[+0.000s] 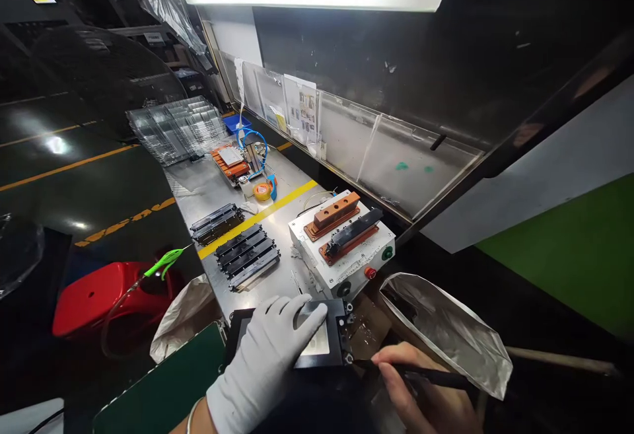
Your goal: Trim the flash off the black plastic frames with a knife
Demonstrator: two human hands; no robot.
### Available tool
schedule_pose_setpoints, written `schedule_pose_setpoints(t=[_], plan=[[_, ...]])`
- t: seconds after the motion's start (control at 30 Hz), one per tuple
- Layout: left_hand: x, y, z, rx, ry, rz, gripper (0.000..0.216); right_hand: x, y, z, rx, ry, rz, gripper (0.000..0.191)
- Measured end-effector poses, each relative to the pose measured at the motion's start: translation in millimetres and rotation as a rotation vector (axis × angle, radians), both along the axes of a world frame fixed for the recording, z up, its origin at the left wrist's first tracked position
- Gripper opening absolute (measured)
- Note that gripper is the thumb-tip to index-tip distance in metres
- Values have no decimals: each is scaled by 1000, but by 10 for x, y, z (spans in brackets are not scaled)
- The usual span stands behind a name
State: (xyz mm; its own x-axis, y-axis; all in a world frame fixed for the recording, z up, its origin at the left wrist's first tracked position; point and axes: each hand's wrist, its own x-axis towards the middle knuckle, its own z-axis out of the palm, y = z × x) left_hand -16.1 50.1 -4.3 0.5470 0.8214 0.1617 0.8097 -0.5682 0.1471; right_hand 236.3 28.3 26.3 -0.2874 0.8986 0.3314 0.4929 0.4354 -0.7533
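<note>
My left hand [272, 355], in a white glove, lies across a flat black rectangular part [335, 335] and grips it at the front edge of the bench. The part has a pale, shiny area and small round lugs along its right end. In my bare right hand [421, 388] is a slim black pen-like tool [436, 376], pinched between thumb and fingers. Its front end points at the lower right corner of the part; the tip itself is too dark to make out. Just beyond my left hand, several long black parts [247, 252] lie side by side.
A white fixture box [317, 255] with orange blocks and push buttons stands beyond my hands; a black part [354, 232] rests on it. An open plastic bag [446, 335] is at right. Left are a red stool [94, 295] and a green air gun [163, 262]. Yellow tape [267, 213] crosses the bench.
</note>
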Motion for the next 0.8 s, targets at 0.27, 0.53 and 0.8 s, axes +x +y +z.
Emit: schedule_pose_setpoints(t=[0.27, 0.53, 0.8], plan=[[5, -46, 84, 23, 26, 24, 76, 10, -13, 1, -89, 4, 29, 18], [15, -44, 98, 93, 94, -30, 72, 58, 63, -56, -53, 28, -225, 13], [28, -53, 94, 249, 15, -69, 57, 20, 73, -82, -181, 96, -261, 21]])
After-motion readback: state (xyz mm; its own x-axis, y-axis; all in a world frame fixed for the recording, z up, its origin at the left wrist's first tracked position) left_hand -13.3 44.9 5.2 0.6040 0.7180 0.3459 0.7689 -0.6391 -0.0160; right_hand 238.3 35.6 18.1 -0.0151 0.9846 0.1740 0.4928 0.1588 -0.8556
